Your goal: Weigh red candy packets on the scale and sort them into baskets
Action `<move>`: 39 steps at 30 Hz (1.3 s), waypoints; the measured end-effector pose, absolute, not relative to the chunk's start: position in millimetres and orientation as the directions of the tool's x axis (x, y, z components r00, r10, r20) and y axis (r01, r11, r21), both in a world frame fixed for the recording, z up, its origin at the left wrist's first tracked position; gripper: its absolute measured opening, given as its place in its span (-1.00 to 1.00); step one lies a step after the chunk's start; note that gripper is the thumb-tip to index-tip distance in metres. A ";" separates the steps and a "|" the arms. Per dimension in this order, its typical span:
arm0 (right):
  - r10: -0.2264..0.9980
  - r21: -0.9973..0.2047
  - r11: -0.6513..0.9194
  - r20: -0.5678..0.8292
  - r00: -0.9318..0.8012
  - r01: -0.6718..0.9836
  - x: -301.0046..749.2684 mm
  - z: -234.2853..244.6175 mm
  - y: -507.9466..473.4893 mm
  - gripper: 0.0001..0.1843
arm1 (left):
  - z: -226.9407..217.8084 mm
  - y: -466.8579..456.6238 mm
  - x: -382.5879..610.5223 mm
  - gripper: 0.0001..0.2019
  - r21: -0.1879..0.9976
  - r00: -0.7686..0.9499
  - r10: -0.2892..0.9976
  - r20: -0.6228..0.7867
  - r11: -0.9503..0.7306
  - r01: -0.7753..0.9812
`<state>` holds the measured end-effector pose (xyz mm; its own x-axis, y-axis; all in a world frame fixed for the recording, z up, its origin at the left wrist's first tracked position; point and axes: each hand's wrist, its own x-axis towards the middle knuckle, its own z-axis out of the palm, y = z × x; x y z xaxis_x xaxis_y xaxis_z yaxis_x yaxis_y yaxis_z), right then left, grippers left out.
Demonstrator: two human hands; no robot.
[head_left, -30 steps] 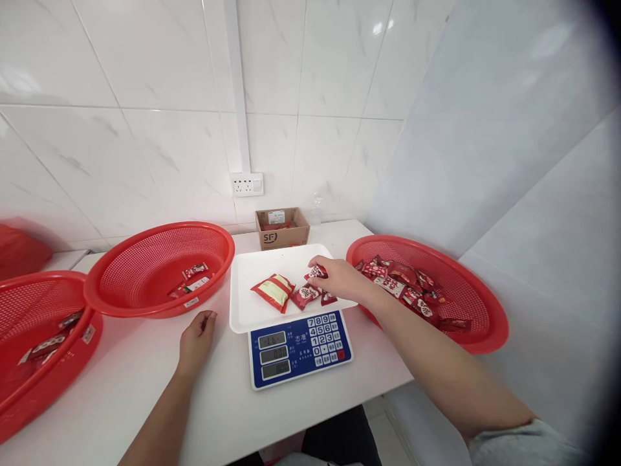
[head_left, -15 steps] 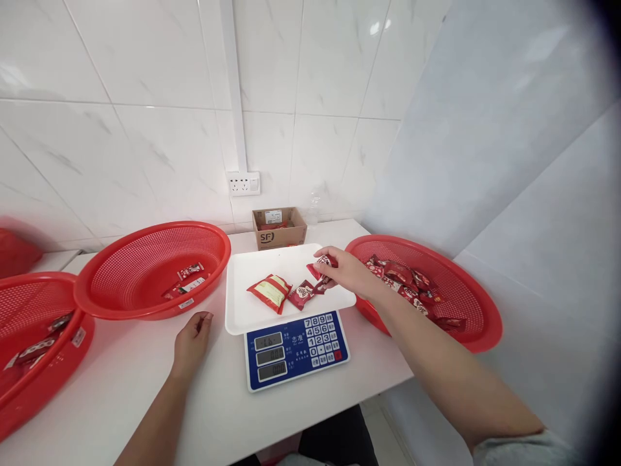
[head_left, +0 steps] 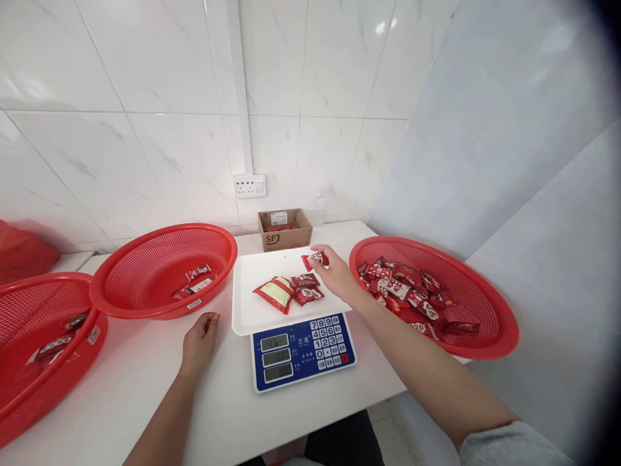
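Observation:
Above the far right part of a white weighing tray (head_left: 247, 310), my right hand (head_left: 336, 275) pinches a small red snack packet (head_left: 313, 259). On the tray lie a larger red and cream packet (head_left: 275, 294) and two dark red snack packets (head_left: 306, 288), close beside each other. The tray sits on a digital scale (head_left: 310, 372) with a blue keypad panel and three small displays. My left hand (head_left: 201, 340) rests on the white table left of the scale, its fingers curled together; whether anything is in them is hidden.
A red perforated basket (head_left: 504, 330) with many snack packets stands on the right. Two more red baskets, one mid-left (head_left: 116, 285) and one far left (head_left: 72, 369), hold several packets. A small cardboard box (head_left: 286, 239) is at the back by the wall, below a socket (head_left: 250, 186).
My right hand has moved back and slightly left over the tray with the packet it holds. Two dark red packets now lie together beside the larger one. My left hand stays on the table.

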<state>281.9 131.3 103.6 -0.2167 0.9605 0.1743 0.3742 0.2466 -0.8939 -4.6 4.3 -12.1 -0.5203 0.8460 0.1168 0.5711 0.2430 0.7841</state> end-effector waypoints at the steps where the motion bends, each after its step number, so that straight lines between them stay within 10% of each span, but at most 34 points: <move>1: 0.947 -0.852 0.284 0.179 -0.266 0.440 283.9 103.6 126.3 -0.67 | -12.5 4.6 -5.0 -0.69 0.784 -0.519 0.847 0.118 0.241 0.572; 33: 0.737 -0.407 0.671 0.274 -0.618 0.620 302.0 81.5 84.3 -0.62 | -11.3 6.2 -5.3 -0.68 0.756 -0.533 0.841 0.096 0.287 0.588; 39: 0.763 -0.486 0.639 0.302 -0.572 0.596 305.6 92.0 80.0 -0.72 | -6.4 4.3 -4.1 -0.69 0.752 -0.534 0.841 0.088 0.295 0.589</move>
